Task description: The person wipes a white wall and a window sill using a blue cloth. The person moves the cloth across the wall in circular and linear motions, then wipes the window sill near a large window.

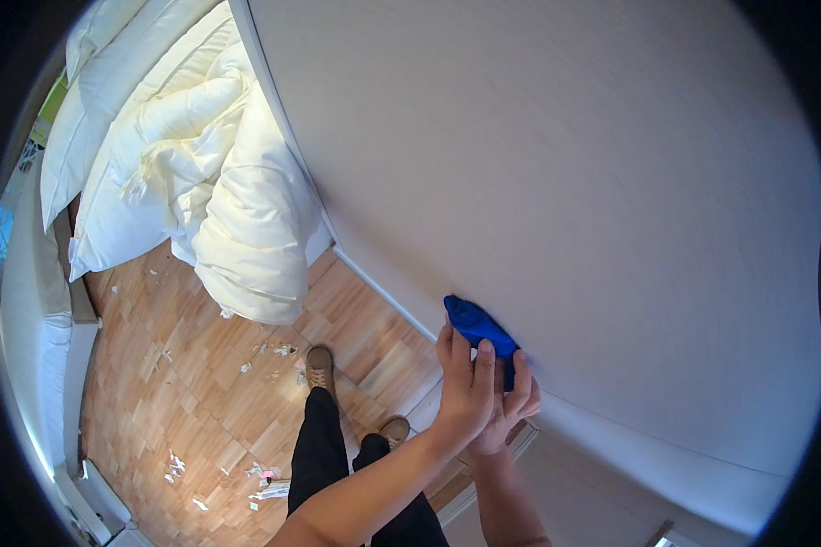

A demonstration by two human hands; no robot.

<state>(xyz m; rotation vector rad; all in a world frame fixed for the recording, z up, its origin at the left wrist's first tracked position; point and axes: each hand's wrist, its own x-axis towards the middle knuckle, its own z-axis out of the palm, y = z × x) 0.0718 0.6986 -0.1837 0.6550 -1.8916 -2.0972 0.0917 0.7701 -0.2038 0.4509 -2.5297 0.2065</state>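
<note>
A bunched blue cloth (481, 328) is pressed against the large pale panel (556, 182) that fills the right of the view. My left hand (466, 381) grips the cloth from its near left side, fingers bent around its lower edge. Close beside it, partly covered by the left, my right hand (514, 407) has its fingers closed on the cloth's lower right end. The two wrists almost touch. How the fingers lie underneath the cloth is hidden.
White bedding (246, 219) is heaped at the upper left, spilling toward the wood-patterned floor (219, 365). Paper scraps (269, 488) litter the floor. My shoe (319, 367) stands near the panel's base. A white-covered piece of furniture (41, 319) runs along the left.
</note>
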